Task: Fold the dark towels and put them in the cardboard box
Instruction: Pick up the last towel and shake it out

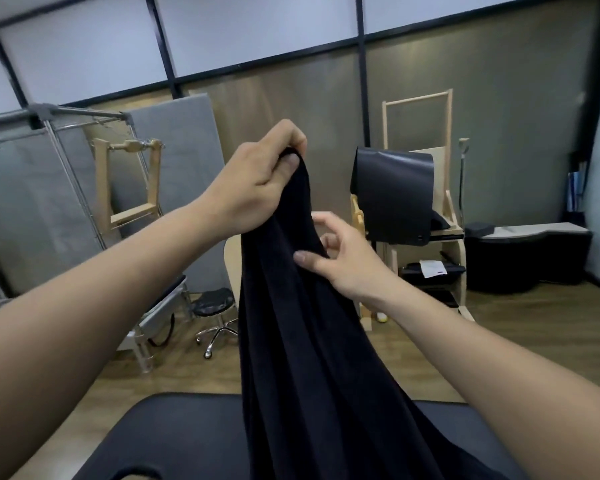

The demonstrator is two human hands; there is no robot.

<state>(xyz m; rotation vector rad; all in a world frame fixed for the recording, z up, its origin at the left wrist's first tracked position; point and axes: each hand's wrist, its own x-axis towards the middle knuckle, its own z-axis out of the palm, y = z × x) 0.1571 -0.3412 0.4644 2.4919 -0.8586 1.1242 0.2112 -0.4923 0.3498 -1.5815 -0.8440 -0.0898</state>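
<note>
Mid-air, left grip (pixel 253 181) holds towel (pixel 309 358) top — right grip (pixel 347 261) pinches edge.

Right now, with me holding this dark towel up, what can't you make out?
Head view, dark towel: its lower end runs off the bottom edge, so its length and any folds there are unknown.
Head view, right hand: some fingers are hidden behind the towel's cloth.
Head view, cardboard box: nowhere in frame.
Head view, white paper slip in the background: too small to read.
</note>
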